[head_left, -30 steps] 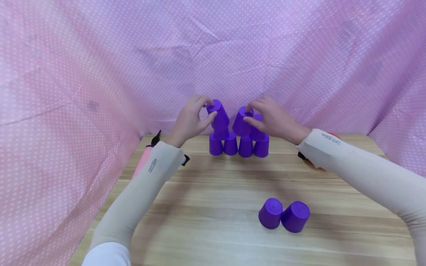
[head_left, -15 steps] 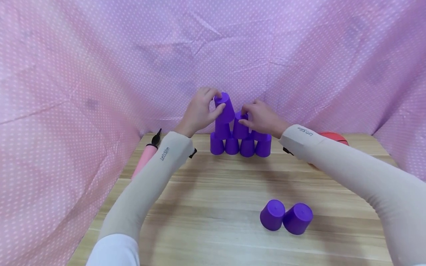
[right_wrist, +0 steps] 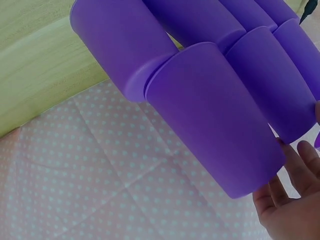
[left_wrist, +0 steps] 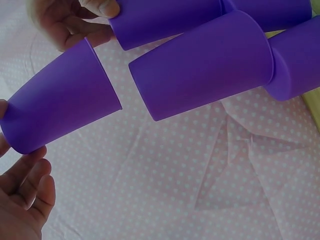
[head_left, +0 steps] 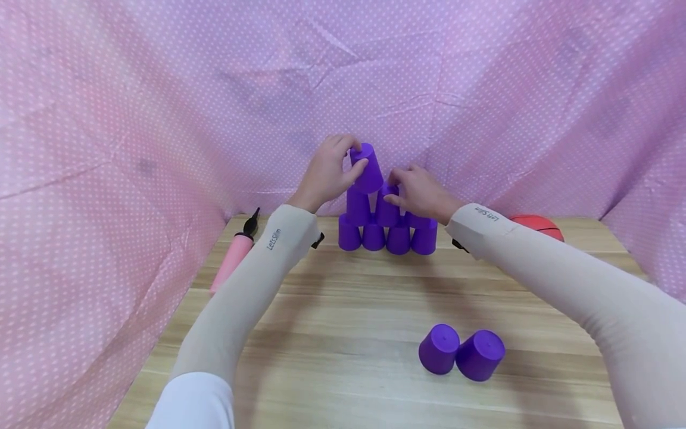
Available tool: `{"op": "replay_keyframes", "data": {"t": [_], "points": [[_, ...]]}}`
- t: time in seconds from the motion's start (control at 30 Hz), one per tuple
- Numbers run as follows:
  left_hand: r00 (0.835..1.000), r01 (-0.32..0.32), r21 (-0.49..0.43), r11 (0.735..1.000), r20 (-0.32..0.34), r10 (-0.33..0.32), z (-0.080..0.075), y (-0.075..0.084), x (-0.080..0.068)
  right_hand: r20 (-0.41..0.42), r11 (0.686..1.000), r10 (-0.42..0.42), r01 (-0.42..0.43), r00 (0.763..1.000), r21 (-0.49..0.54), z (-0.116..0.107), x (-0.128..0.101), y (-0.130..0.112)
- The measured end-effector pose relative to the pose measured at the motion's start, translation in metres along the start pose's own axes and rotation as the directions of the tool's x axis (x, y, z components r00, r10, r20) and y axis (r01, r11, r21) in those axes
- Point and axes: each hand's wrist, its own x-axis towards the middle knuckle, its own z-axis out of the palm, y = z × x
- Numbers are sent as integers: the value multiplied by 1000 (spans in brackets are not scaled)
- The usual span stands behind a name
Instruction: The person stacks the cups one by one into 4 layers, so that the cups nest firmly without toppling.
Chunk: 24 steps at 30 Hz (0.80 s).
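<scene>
High at the back, my left hand [head_left: 327,173] holds a purple cup [head_left: 370,176] by its narrow closed end, mouth down. In the left wrist view a gap shows between the rim of this held cup [left_wrist: 60,97] and the upside-down cup [left_wrist: 202,65] of the second row. My right hand [head_left: 426,193] pinches the top of the middle second-row cup [head_left: 387,213] between thumb and fingers. Beside it stands the right second-row cup [right_wrist: 215,120], largely behind the hand in the head view. Below them runs a bottom row of several upside-down purple cups [head_left: 349,235].
Two more purple cups [head_left: 439,351] stand upside down at the front of the wooden table [head_left: 321,357]. A pink hand pump [head_left: 233,256] lies at the left. Behind the right forearm is an orange-red ball [head_left: 538,226]. Pink dotted cloth [head_left: 300,71] hangs around the table.
My left hand has raised its cup and brought it right, off the second-row left cup. My right hand has lowered its cup into the middle of the second row.
</scene>
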Motion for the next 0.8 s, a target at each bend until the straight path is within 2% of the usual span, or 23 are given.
{"op": "replay_keyframes", "data": {"t": [0.23,0.5,0.8], "points": [[999,24,13,1000,41,-24,5,-2,7,21,999,34,-34,999,21,0,2,1],[998,15,-4,1000,65,-15,13,-7,10,45,997,61,-63,997,44,-1,2,0],[994,54,-11,999,96,-52,17,-7,12,52,996,71,-74,996,49,-1,3,0]]}}
